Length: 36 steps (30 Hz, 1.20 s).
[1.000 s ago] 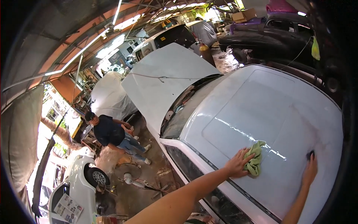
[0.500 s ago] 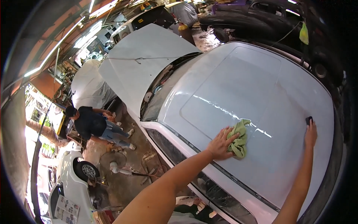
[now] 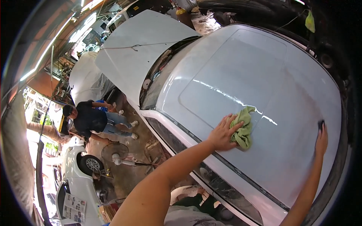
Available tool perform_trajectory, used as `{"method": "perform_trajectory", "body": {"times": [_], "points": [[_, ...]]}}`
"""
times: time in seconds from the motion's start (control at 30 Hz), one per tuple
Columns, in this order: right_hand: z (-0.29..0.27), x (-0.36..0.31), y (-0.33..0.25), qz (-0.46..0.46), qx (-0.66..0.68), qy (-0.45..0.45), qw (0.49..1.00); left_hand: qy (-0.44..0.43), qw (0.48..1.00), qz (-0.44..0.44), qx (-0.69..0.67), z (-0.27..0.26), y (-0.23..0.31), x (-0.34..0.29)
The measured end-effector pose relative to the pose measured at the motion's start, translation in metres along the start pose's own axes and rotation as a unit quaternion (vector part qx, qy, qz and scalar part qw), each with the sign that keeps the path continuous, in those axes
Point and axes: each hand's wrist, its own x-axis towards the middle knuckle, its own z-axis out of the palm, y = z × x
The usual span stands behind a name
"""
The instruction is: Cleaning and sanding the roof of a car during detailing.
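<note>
Green cloth [image 3: 244, 130] lies bunched on the pale grey-white car roof [image 3: 233, 75], near the roof's side edge, with the person's left hand [image 3: 223, 133] laid over its left part. That hand is spread, its fingers fanned apart and reaching onto the folds, palm turned down toward the roof. Well apart, toward the far right side of the roof, the right hand [image 3: 321, 141] stretches out with its fingers straight and close together, fingertips at a small black pad [image 3: 320, 124] that sits against the paint; whether the thumb pinches it cannot be told. A bright streak of reflected light crosses the middle of the roof and runs to the cloth, and a darker, dull smear curves down toward the pad. Along the near side of the roof runs a dark trim strip [image 3: 245, 180], with the side windows [image 3: 226, 192] below it. Beyond the windshield [image 3: 156, 88] the hood [image 3: 145, 45] is raised, a thin cord [image 3: 151, 45] stretched across it. On the floor to the left, another person [image 3: 92, 119] in a dark top and jeans stands near a fan [image 3: 115, 152], and a white car [image 3: 81, 188] bears a printed sheet [image 3: 74, 208] on its side.
</note>
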Motion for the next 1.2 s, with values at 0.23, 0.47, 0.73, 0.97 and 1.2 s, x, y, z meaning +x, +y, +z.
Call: {"method": "perform_trajectory", "body": {"times": [0.23,0.47,0.73,0.97,1.2], "points": [[0.005,-0.112,-0.034,-0.034,-0.016,-0.045,0.998,-0.006,1.0,-0.008,0.009,-0.002,-0.01,-0.01],[-0.065,-0.179,-0.063,-0.029,0.019,-0.125,0.992,-0.011,1.0,-0.019,0.015,-0.02,-0.007,-0.007],[-0.023,-0.055,0.032,0.049,-0.033,0.029,0.998,-0.008,0.999,0.012,0.028,0.027,-0.001,0.001],[-0.073,-0.243,-0.06,-0.058,0.003,-0.073,0.996,0.002,0.998,-0.013,0.069,-0.004,-0.016,-0.011],[-0.051,-0.057,0.07,0.084,-0.033,0.018,0.996,0.001,1.0,-0.016,0.003,0.015,0.007,0.007]]}}
